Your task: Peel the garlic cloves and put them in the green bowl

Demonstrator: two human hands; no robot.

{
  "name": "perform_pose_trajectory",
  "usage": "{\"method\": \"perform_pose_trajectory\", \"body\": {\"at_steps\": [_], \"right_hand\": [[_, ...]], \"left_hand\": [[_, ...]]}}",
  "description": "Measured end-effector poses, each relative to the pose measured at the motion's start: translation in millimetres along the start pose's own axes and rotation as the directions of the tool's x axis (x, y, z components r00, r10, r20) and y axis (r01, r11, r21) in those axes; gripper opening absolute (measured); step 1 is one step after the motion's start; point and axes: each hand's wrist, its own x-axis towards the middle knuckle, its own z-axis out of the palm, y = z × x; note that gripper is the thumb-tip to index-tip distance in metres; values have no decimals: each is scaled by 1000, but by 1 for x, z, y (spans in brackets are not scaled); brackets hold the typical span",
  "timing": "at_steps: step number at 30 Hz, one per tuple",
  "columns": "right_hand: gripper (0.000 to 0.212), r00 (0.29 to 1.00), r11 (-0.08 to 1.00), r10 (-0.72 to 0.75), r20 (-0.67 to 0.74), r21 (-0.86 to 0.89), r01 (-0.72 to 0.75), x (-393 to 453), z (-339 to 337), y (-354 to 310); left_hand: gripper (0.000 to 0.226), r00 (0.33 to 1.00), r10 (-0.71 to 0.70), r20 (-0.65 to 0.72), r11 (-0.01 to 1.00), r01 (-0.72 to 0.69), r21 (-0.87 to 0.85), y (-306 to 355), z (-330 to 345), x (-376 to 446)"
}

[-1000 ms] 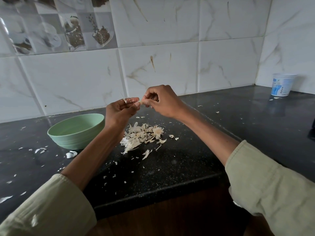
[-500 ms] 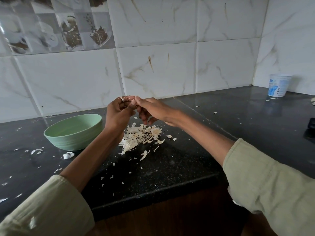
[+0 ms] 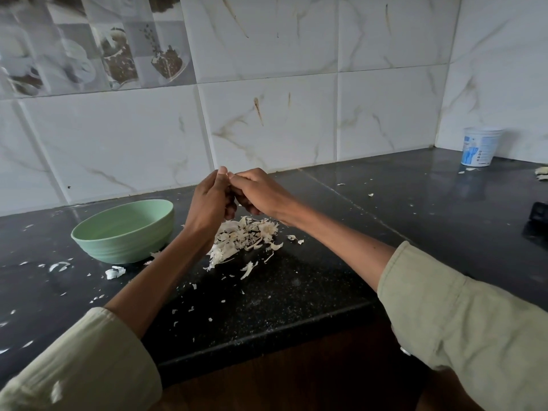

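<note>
So nearest the camera you get two pale green sleeves [image 3: 462, 324] pushed up the forearms, reaching out over a black stone counter [image 3: 296, 292] dotted with little white flecks. A bit further in there's a heap of garlic skins [image 3: 246, 238] sitting right under the hands. The left hand [image 3: 209, 203] and right hand [image 3: 258, 191] are held together above that heap, fingertips touching, all fingers curled in. They look like they're pinching something tiny between them up at the top, probably a garlic clove, but it's hidden by the fingers so I honestly can't tell what it is or how it's held. The green bowl [image 3: 124, 232] sits on the counter just left of the left wrist, and from this angle I can't see any cloves inside it. Way back in the right corner, a white plastic tub [image 3: 479, 146] stands against the marble-look wall tiles [image 3: 296, 120].
</note>
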Motion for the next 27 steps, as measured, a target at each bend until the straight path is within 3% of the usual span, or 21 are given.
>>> {"method": "perform_pose_trajectory", "body": {"at_steps": [4, 12, 22, 27], "right_hand": [[43, 1000, 996, -27, -5, 88, 27, -4, -2, -5], [43, 999, 970, 7, 45, 242, -18, -5, -7, -8], [36, 999, 985, 5, 43, 175, -13, 1, -28, 0], [27, 1000, 996, -21, 19, 82, 19, 2, -40, 6]], "left_hand": [[37, 999, -2, -53, 995, -3, -95, 1, 1, 0], [39, 995, 23, -99, 988, -38, -151, 0, -1, 2], [39, 997, 70, -31, 997, -69, 35, -2, -9, 5], [25, 997, 73, -31, 992, -70, 101, -1, -16, 5]]}}
